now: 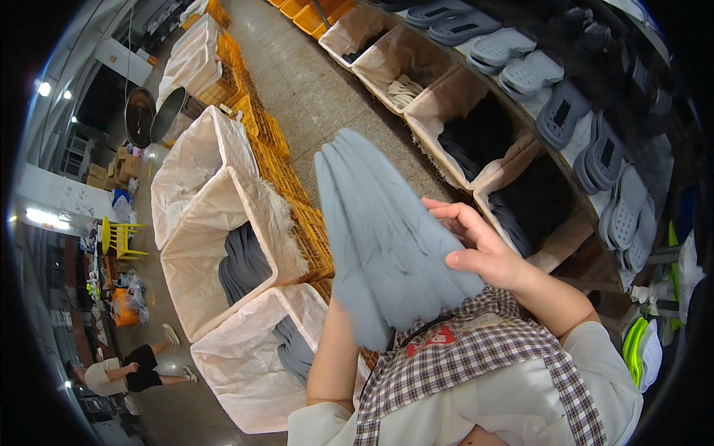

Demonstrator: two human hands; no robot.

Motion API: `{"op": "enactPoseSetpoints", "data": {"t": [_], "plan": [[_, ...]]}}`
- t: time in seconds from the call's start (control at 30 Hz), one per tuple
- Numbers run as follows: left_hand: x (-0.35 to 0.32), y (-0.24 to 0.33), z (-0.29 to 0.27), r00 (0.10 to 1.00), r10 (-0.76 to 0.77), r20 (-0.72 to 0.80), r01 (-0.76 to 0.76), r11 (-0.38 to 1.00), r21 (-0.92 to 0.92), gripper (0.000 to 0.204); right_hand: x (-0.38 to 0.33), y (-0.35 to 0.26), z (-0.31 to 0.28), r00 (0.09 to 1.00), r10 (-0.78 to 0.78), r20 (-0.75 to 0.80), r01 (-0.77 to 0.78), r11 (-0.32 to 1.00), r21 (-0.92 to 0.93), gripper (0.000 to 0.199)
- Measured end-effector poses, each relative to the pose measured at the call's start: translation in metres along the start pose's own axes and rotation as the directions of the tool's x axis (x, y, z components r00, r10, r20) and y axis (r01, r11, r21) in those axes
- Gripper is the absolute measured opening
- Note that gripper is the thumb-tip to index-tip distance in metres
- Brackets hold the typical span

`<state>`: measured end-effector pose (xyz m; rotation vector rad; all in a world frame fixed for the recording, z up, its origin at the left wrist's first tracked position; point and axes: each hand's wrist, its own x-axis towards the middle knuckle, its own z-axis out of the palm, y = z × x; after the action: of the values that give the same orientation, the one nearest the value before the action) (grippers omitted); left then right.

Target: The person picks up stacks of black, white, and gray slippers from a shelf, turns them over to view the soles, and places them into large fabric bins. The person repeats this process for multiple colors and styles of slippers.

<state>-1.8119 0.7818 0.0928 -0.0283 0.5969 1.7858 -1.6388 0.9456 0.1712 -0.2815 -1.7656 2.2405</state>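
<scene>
A bundle of layered grey, flexible pieces (383,238) is held up in front of my chest, narrow and rounded at its far end and fanning wider toward me. My right hand (480,249) grips its right edge, the thumb on the near side and the fingers curled just beyond. My left forearm (331,364) rises behind the bundle, which hides that hand and its fingers. Similar grey pieces lie stacked in a cloth-lined bin (264,215) on the left, and more grey pieces (294,346) fill part of the nearer bin.
Yellow plastic crates (264,134) run along the left row. On the right, lined bins (424,123) hold black and pale pieces, below a shelf of grey and white clog-like shoes (565,111). A yellow chair (119,238) and another person (137,372) are far left.
</scene>
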Motion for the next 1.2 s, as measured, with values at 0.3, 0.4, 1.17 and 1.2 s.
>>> {"op": "enactPoseSetpoints", "data": {"t": [0.3, 0.4, 1.17, 1.2], "plan": [[-0.025, -0.010, -0.004, 0.940, 0.243, 0.239, -0.172, 0.943, -0.284, 0.062, 0.009, 0.013, -0.032, 0.998, 0.049, 0.048, -0.066, 0.488, 0.870, 0.074], [-0.026, -0.018, -0.005, 0.881, 0.454, -0.130, -0.271, 0.712, 0.648, 0.061, 0.007, 0.025, -0.028, 0.977, 0.211, -0.007, -0.139, 0.669, 0.730, 0.076], [-0.015, -0.021, 0.044, 0.929, 0.359, -0.089, -0.204, 0.699, 0.685, 0.049, 0.014, 0.066, -0.026, 0.945, 0.257, 0.204, -0.327, 0.793, 0.514, 0.081], [-0.015, -0.021, 0.046, 0.936, 0.324, -0.135, -0.176, 0.766, 0.619, 0.048, 0.015, 0.065, -0.026, 0.950, 0.233, 0.207, -0.306, 0.822, 0.480, 0.083]]}}
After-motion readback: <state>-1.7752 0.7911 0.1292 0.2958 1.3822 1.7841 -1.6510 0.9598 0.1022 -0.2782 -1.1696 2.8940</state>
